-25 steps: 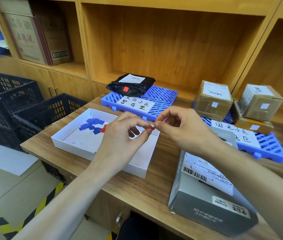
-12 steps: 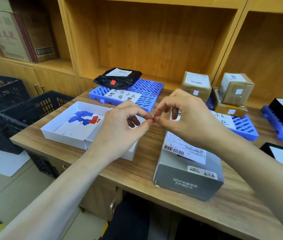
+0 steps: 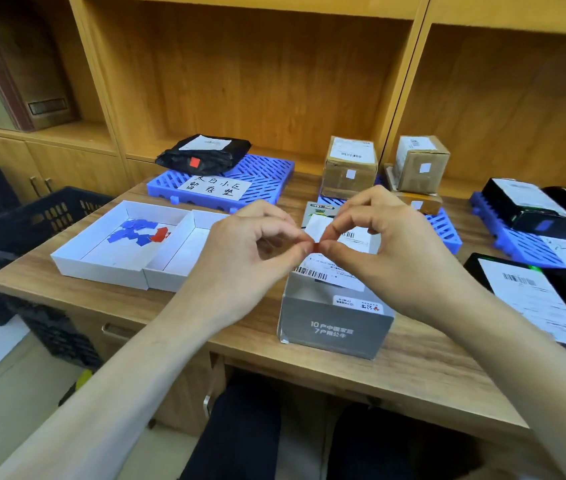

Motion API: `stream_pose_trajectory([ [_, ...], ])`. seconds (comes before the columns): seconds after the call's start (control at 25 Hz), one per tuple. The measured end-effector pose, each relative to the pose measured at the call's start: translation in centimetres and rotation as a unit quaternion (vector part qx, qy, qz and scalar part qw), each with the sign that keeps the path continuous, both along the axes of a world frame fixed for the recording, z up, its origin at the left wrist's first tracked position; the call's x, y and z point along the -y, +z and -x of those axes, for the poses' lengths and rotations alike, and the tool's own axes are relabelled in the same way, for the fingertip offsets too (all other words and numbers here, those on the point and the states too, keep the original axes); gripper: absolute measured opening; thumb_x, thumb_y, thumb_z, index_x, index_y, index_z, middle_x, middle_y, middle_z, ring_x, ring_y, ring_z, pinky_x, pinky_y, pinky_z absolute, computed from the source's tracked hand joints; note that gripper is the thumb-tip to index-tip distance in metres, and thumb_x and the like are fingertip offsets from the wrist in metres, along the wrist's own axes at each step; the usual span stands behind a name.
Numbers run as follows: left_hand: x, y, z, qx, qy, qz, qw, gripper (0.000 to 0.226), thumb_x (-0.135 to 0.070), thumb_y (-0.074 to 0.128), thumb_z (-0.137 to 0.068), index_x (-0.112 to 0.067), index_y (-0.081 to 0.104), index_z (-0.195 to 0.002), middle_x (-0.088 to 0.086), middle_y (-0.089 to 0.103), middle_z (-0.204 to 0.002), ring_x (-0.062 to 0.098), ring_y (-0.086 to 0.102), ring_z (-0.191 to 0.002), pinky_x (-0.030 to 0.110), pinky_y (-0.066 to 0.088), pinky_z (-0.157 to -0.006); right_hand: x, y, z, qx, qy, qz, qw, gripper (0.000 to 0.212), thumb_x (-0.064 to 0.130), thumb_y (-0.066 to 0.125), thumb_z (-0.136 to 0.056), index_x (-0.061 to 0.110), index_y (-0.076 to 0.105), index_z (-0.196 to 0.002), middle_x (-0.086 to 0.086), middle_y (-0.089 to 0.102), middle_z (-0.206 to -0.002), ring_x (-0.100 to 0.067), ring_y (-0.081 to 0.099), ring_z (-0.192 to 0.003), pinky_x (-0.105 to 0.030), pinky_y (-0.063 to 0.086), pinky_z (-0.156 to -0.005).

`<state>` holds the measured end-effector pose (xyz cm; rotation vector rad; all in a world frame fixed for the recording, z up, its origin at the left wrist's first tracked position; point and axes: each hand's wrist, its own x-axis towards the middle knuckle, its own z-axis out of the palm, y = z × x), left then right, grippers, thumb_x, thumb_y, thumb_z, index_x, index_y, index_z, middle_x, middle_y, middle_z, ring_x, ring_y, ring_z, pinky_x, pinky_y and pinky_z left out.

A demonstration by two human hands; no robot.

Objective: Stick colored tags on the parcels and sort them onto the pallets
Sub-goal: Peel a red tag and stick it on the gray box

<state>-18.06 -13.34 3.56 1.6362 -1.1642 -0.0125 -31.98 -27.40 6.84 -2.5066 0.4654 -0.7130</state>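
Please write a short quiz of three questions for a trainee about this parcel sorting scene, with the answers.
1. True or false: the black bag parcel on the far left blue pallet already carries a red tag.
2. Which colour of tag is most common in the white tray? A) blue B) red C) green
3. What do the left hand and the right hand pinch together above the grey box?

Key
1. True.
2. A.
3. A small red tag, between the fingertips of both hands.
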Motion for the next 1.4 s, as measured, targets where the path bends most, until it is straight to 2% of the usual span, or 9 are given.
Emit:
stream_pose_trajectory([
  [0.08,-0.3,-0.5,0.9,0.011,0.001,-0.023,1.0,0.006,-0.024,0.079,-0.082,-0.029,0.08,-0.084,-0.014,0.066,-0.096,0.005,0.063,-0.097,0.015,0.046,-0.083,-0.5,-0.8,1.2,-0.008,-0.016,-0.033,0.999,0.007,0.04,0.075,-0.083,0.037,0.072,-0.078,0.022,0.055,-0.111,0.002,0.051,-0.112,-0.02,0.036,-0.093],
  [0.24,-1.1,-2.1,2.3,0.033,-0.001,-0.066,0.997,0.005,-0.033,0.077,-0.082,-0.035,0.08,-0.086,-0.021,0.064,-0.101,0.004,0.055,-0.109,0.021,0.04,-0.095,-1.8,-3.2,3.3,-0.006,-0.047,-0.08,0.996,0.006,0.039,0.077,-0.08,0.038,0.074,-0.075,0.028,0.055,-0.118,0.006,0.048,-0.118,-0.027,0.035,-0.101],
  [0.36,-1.4,-3.2,3.1,0.032,0.005,-0.063,0.997,0.018,-0.03,0.07,-0.089,-0.039,0.076,-0.103,-0.024,0.063,-0.107,0.001,0.054,-0.114,0.011,0.04,-0.092,-2.7,-5.0,4.3,0.021,-0.065,-0.112,0.991,0.006,0.035,0.078,-0.079,0.036,0.074,-0.074,0.029,0.055,-0.123,0.014,0.045,-0.119,-0.026,0.038,-0.105],
  [0.48,-1.5,-3.9,3.6,0.056,-0.001,-0.083,0.995,0.034,-0.017,0.061,-0.095,-0.039,0.068,-0.119,-0.028,0.059,-0.12,-0.005,0.046,-0.123,0.004,0.036,-0.096,-3.1,-6.5,4.8,0.007,-0.078,-0.096,0.992,0.006,0.034,0.078,-0.08,0.037,0.074,-0.077,0.033,0.049,-0.133,0.011,0.033,-0.134,-0.035,0.031,-0.114],
  [0.64,-1.0,-5.6,3.9,0.115,-0.025,-0.131,0.984,0.05,-0.016,0.06,-0.09,-0.039,0.057,-0.134,-0.026,0.051,-0.139,-0.003,0.033,-0.138,0.025,0.029,-0.117,-3.4,-8.7,5.2,0.017,-0.099,-0.034,0.994,0.008,0.033,0.077,-0.081,0.039,0.072,-0.08,0.026,0.043,-0.144,0.018,0.009,-0.14,-0.04,0.012,-0.122],
  [0.76,-0.6,-6.7,3.9,0.125,-0.024,-0.125,0.984,0.051,-0.022,0.065,-0.086,-0.035,0.057,-0.135,-0.023,0.05,-0.142,0.004,0.033,-0.14,0.035,0.03,-0.119,-3.8,-10.2,4.7,0.046,-0.122,-0.004,0.991,0.01,0.03,0.079,-0.08,0.037,0.072,-0.082,0.02,0.046,-0.145,0.01,0.012,-0.145,-0.045,0.01,-0.123],
  [0.96,0.2,-7.4,4.0,0.126,-0.008,-0.081,0.989,0.046,-0.02,0.074,-0.081,-0.029,0.063,-0.124,-0.018,0.055,-0.134,0.009,0.042,-0.133,0.039,0.037,-0.112,-4.3,-11.6,4.1,0.088,-0.155,0.025,0.984,0.008,0.026,0.079,-0.081,0.029,0.072,-0.085,0.011,0.05,-0.143,0.002,0.02,-0.146,-0.046,0.013,-0.121],
  [1.2,0.6,-8.1,4.3,0.15,0.009,-0.065,0.987,0.04,-0.016,0.072,-0.084,-0.027,0.062,-0.121,-0.015,0.055,-0.133,0.014,0.044,-0.131,0.042,0.04,-0.108,-5.2,-12.5,3.5,0.126,-0.189,0.065,0.972,0.009,0.023,0.079,-0.081,0.022,0.072,-0.086,0.002,0.054,-0.139,-0.009,0.029,-0.144,-0.053,0.029,-0.112],
  [1.4,0.9,-8.2,4.3,0.161,0.021,-0.065,0.985,0.038,-0.015,0.073,-0.083,-0.026,0.061,-0.118,-0.013,0.056,-0.131,0.016,0.045,-0.128,0.043,0.042,-0.104,-5.4,-12.9,3.2,0.136,-0.208,0.089,0.965,0.013,0.025,0.077,-0.081,0.018,0.067,-0.085,-0.001,0.056,-0.138,-0.016,0.036,-0.142,-0.044,0.034,-0.109],
])
